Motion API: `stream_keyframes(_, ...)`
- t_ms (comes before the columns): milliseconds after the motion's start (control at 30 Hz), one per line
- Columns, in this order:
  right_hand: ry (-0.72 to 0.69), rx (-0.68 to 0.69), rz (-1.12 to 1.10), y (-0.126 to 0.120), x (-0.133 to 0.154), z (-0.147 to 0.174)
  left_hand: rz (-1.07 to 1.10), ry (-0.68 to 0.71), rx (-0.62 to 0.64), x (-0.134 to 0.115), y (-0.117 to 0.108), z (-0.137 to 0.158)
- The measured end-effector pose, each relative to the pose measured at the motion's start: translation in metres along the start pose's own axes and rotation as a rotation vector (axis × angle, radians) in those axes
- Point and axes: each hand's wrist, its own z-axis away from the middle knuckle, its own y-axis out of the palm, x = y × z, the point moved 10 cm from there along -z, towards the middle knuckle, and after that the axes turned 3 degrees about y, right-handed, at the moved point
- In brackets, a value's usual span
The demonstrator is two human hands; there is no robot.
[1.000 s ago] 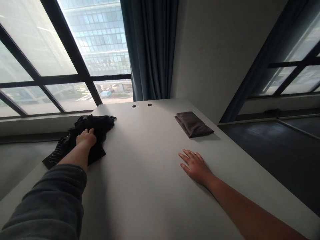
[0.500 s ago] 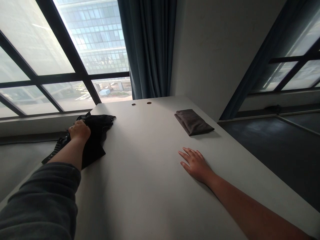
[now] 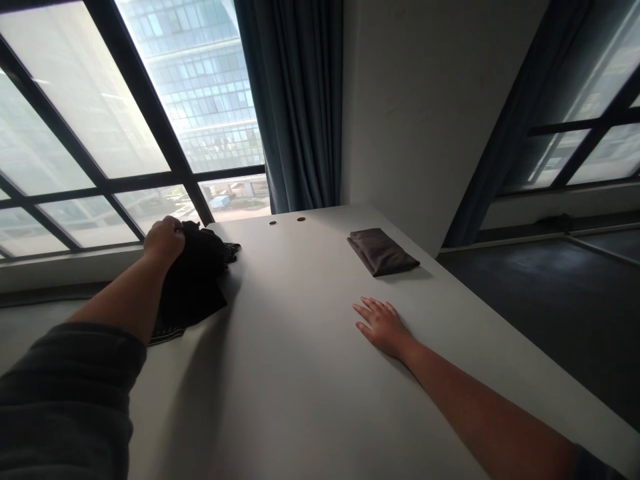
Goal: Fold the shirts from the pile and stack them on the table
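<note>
My left hand (image 3: 165, 243) grips the upper part of a bunched black garment (image 3: 193, 287) at the left side of the white table (image 3: 300, 373). White stitching or stripes show along its lower edge and at its far right end; its exact kind is hidden by the folds. Palm down on the tabletop lies my right hand (image 3: 383, 327), fingers spread and holding nothing. Just beyond those fingers rests a folded brown-grey cloth (image 3: 383, 252), not touched by either hand.
Two round cable holes, a left one (image 3: 273, 223) and a right one (image 3: 301, 219), sit near the table's far end. Behind stand a large window (image 3: 200, 100), a blue curtain (image 3: 300, 113) and a wall (image 3: 415, 113). Dark floor (image 3: 530, 300) lies beyond the right table edge.
My left hand has risen, lifting part of the black garment, which has shifted slightly right. My right hand stays flat on the table. The view has tilted a little.
</note>
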Motion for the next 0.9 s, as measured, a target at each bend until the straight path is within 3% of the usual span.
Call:
stream_keyframes(200,-0.018,-0.015,-0.008,0.001,0.002,0.001,0.154,0.117,-0.077,-0.069,-0.060,0.006)
stream_keyframes(333,-0.014,-0.083,0.006,-0.003,-0.006,-0.003,0.275,0.096,-0.009,-0.101,-0.068,0.032)
stream_keyframes(433,0.068,-0.214,0.049,-0.015,-0.032,-0.013,0.381,0.039,0.113,-0.109,-0.044,0.063)
stream_keyframes(533,0.198,-0.308,0.083,-0.027,-0.066,-0.031,0.505,-0.002,0.267,-0.113,0.005,0.103)
stream_keyframes(667,0.269,-0.354,0.126,-0.036,-0.099,-0.063,0.644,0.114,0.453,-0.127,0.072,0.165)
stream_keyframes(800,0.300,-0.280,0.126,-0.027,-0.125,-0.100,0.526,0.369,0.439,-0.131,0.102,0.222)
stream_keyframes(900,0.342,-0.164,0.082,-0.012,-0.144,-0.124,0.422,0.412,0.420,-0.116,0.121,0.252)
